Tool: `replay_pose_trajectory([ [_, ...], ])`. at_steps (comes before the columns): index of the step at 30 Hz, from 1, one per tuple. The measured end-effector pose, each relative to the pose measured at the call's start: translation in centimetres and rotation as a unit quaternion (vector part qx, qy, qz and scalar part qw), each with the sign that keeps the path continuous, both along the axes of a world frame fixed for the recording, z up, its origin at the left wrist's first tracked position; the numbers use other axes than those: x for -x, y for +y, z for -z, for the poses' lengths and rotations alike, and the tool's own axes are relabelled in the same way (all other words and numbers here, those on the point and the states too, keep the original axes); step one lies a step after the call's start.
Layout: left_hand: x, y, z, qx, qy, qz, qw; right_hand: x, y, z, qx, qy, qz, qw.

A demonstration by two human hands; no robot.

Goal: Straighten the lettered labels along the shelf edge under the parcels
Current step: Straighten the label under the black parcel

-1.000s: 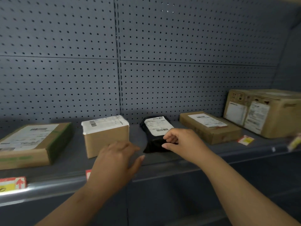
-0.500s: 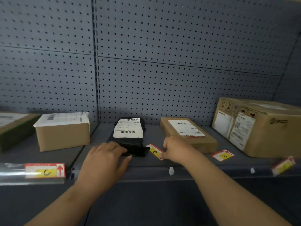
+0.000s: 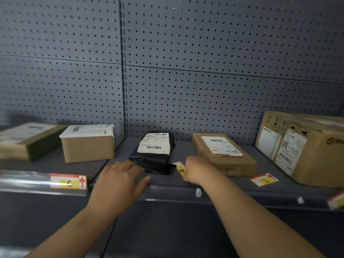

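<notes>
Since half a second ago little has shifted: the right hand (image 3: 198, 169) has closed further over the D label (image 3: 180, 168), now tilted up on edge, and the left hand (image 3: 121, 180) stays flat near the shelf lip. Right hand: fingers curled, pinching the D label, which sits on the shelf (image 3: 214, 181) between the black bag parcel (image 3: 154, 155) and the flat brown box (image 3: 223, 155), not in the edge rail. Left hand: spread wide, palm down, holding nothing, fingertips just beside the bag's front corner. The E label (image 3: 264, 180) lies loose and skewed on the shelf, in front of the gap between the flat box and the large carton (image 3: 305, 146) at right. The C label (image 3: 68, 181) sits in the clear rail strip (image 3: 28, 180) on the left section, roughly level. Another label (image 3: 336, 202) hangs at the far right edge, blurred, letter unreadable. Two small white clips (image 3: 198, 193) show on the front lip. A small taped box (image 3: 87, 143) and a green-sided box (image 3: 28, 141) stand at left. Open shelf floor runs along the front edge ahead of the parcels; pegboard (image 3: 204, 71) closes the back.
</notes>
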State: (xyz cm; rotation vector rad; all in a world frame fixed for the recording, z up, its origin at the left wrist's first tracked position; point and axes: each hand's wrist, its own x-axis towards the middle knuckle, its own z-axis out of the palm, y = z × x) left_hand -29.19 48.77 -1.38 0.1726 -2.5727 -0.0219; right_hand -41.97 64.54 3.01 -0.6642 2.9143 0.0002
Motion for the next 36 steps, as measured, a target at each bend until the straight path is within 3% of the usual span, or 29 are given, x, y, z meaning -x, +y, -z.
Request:
replay_pose_trajectory([
  [10,-1.1,-0.9,-0.8,0.008,-0.012,-0.006,1.000,-0.3,-0.3,0.0,0.069,-0.039,0.044,0.996],
  [20,-1.1,-2.2,-1.0,-0.002,-0.024,0.020,1.000,0.1,-0.2,0.2,0.112,-0.010,0.100,0.989],
  [22,-1.0,-2.6,-1.1,-0.010,-0.020,0.025,0.999,0.2,-0.1,0.3,0.166,0.030,0.098,0.981],
  [25,-0.7,-3.6,-1.1,-0.038,0.006,0.039,0.998,-0.4,0.5,-0.2,0.319,0.102,0.059,0.941],
  [27,-0.5,-4.1,-1.1,-0.071,0.038,0.050,0.995,-1.6,0.5,-1.1,0.387,0.100,-0.023,0.916],
  [32,-0.4,-4.2,-1.0,-0.217,0.076,0.092,0.969,-4.1,-0.9,-1.2,0.307,0.002,-0.153,0.939],
  [36,0.2,-4.1,-0.4,-0.218,0.040,0.119,0.968,-4.1,-1.9,0.5,0.300,0.004,-0.153,0.942],
])
